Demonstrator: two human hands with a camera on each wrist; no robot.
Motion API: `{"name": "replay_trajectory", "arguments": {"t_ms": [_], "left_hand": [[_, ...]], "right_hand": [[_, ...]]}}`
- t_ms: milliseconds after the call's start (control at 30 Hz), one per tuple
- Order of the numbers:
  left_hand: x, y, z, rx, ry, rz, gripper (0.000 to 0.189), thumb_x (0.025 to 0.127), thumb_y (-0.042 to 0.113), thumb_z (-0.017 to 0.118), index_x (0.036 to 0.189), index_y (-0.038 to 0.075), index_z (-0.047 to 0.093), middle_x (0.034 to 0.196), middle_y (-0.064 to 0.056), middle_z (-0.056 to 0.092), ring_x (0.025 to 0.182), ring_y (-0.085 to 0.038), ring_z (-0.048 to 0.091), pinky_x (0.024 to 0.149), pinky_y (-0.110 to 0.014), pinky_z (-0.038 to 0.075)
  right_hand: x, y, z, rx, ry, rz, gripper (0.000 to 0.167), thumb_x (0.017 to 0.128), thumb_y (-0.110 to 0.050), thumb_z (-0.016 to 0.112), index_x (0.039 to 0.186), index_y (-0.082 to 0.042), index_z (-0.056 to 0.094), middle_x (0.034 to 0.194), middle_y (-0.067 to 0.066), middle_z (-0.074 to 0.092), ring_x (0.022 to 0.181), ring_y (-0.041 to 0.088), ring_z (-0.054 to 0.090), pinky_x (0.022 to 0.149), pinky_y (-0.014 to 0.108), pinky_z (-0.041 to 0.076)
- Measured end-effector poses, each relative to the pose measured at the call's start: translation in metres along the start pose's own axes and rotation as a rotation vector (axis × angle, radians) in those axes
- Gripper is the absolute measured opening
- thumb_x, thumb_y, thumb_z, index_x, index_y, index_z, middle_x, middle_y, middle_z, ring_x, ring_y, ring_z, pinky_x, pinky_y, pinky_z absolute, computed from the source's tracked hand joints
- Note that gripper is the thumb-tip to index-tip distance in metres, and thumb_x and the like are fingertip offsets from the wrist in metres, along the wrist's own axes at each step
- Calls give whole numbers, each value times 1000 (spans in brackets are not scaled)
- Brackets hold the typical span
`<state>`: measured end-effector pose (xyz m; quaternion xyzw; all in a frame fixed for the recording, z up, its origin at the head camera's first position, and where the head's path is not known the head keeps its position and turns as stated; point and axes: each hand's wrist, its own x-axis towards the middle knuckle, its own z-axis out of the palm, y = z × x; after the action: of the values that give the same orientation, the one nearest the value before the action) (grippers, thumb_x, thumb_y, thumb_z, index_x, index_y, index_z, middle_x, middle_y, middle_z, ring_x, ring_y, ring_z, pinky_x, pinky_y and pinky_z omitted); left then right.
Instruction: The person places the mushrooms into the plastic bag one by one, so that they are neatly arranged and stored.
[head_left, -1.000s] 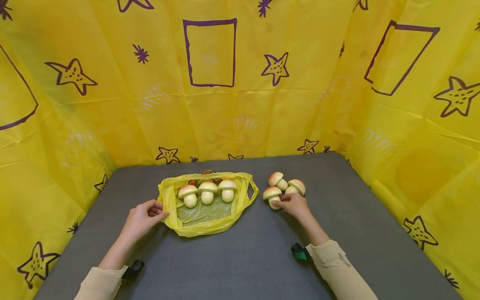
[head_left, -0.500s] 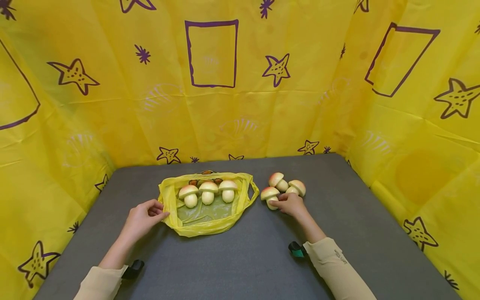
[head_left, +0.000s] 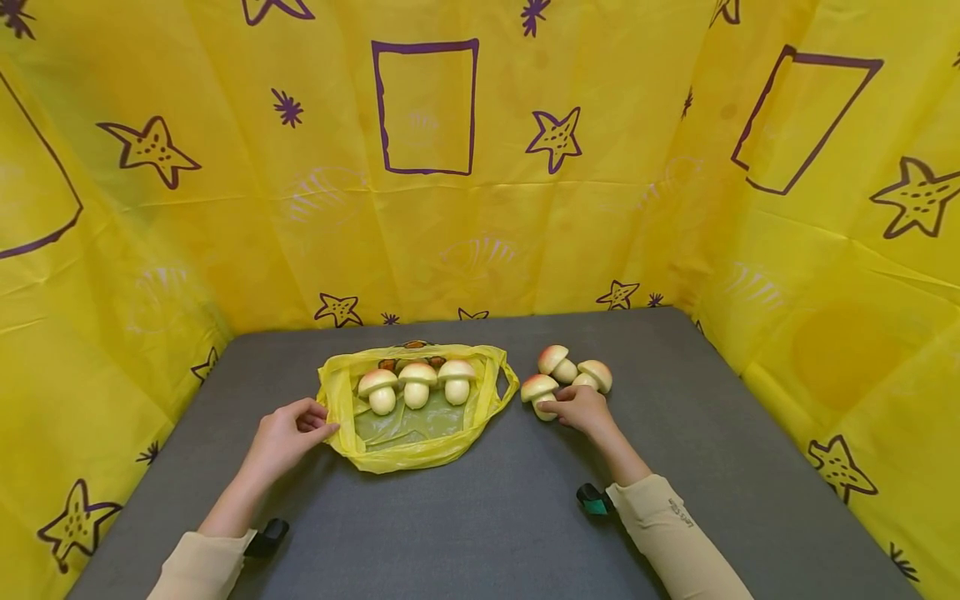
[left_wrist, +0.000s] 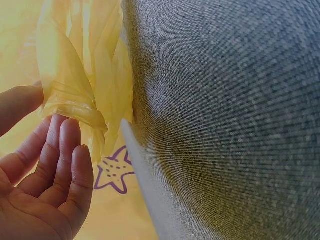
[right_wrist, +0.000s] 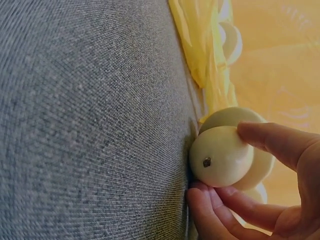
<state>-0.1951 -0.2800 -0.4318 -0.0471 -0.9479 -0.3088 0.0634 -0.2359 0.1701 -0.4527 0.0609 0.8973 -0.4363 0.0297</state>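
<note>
A yellow plastic bag (head_left: pixel 420 457) lies on the table with its mouth spread wide. Inside it, three toy mushrooms (head_left: pixel 416 385) with cream stems and reddish caps lie in a row. At the bag's left edge my left hand (head_left: pixel 288 435) pinches the rim; in the left wrist view the thin plastic (left_wrist: pixel 70 95) runs between thumb and fingers. To the right of the bag, my right hand (head_left: pixel 587 408) holds a toy mushroom (head_left: pixel 537 388) by its stem. The right wrist view shows the stem's round end (right_wrist: pixel 220 157) between thumb and fingers, low at the table surface.
Two more toy mushrooms, one farther back (head_left: pixel 555 362) and one by the right fingers (head_left: pixel 596 372), lie just behind the right hand. The bag's handle loop (head_left: pixel 512 385) points toward the held mushroom. Yellow patterned cloth (head_left: pixel 480 208) walls the grey table (head_left: pixel 450 533) at back and sides.
Over the first half second my right hand shifted slightly left with the mushroom, nearer to the bag. Since then it has stayed put. The left hand and bag look the same.
</note>
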Motion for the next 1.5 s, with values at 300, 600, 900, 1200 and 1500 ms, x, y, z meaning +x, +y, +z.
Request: {"name": "replay_trajectory", "arguments": {"t_ms": [300,600,900,1200,1500], "left_hand": [[0,-1,0,-5,1,7,31,81,35,75,92,8,64,80,-1,65,72,-12,58,61,-24,45],[1,0,0,-9,2,2,29,81,33,75,92,8,65,80,-1,65,71,-12,58,60,-23,46],[-1,1,-1,-9,-3,0,30,81,33,75,93,8,64,80,-1,65,71,-12,58,60,-23,45],[-2,3,-2,-15,0,5,30,81,33,75,93,8,64,80,-1,66,71,-12,58,59,-23,45],[0,2,-2,-5,6,17,29,81,32,75,92,7,64,79,-1,65,70,-12,57,59,-23,45]], "right_hand": [[-1,0,-1,1,19,8,28,74,-33,79,80,-6,74,71,1,69,58,10,62,58,23,50],[-7,-2,-4,22,29,39,32,75,-37,78,81,-5,72,71,2,69,62,12,64,60,25,49],[-13,-11,-8,68,23,4,39,75,-34,77,95,0,72,85,9,72,67,15,68,63,25,50],[-17,-20,-9,47,36,-58,35,76,-35,77,89,-2,73,77,6,72,69,18,68,61,24,49],[-19,-30,-6,68,30,-75,36,76,-33,77,90,0,72,81,8,72,71,23,69,60,24,49]]}}
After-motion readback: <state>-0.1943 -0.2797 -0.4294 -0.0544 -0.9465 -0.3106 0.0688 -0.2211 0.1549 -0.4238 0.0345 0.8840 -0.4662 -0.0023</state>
